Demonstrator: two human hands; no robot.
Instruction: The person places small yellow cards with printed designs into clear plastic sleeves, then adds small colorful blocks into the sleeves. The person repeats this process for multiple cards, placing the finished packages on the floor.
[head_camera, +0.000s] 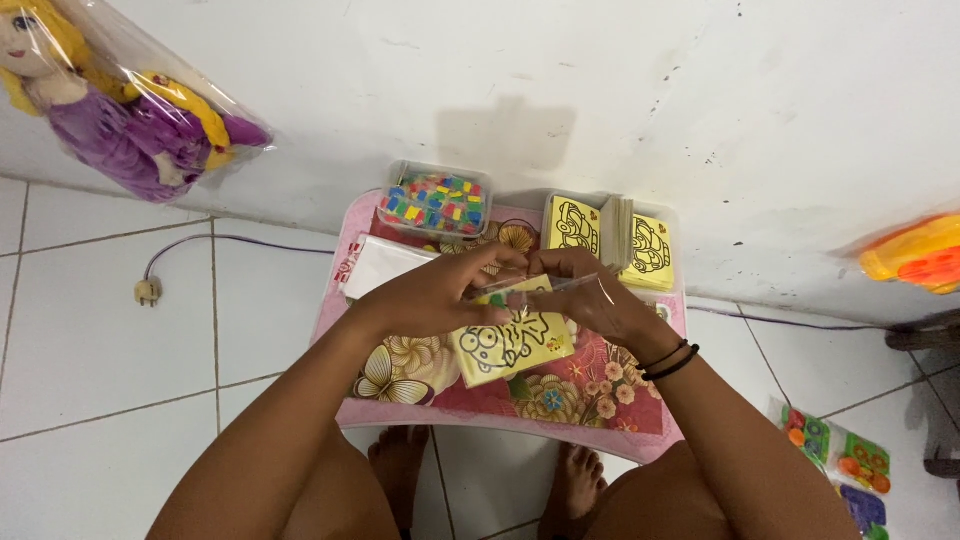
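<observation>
My left hand (440, 288) and my right hand (590, 295) meet above a small pink table (650, 440) with a flower pattern. Between their fingers they pinch a thin clear plastic sleeve (530, 286), held level. Just under it a yellow card with a black cartoon outline (510, 347) lies on the table; whether the sleeve touches it I cannot tell. Two black bands circle my right wrist.
A clear box of small coloured pieces (433, 203) and a box of more yellow cards (610, 240) stand at the table's far edge. White packets (380, 264) lie left. A bagged doll (110, 105), a plug and cable (148, 291), and toy packs (850, 470) surround it.
</observation>
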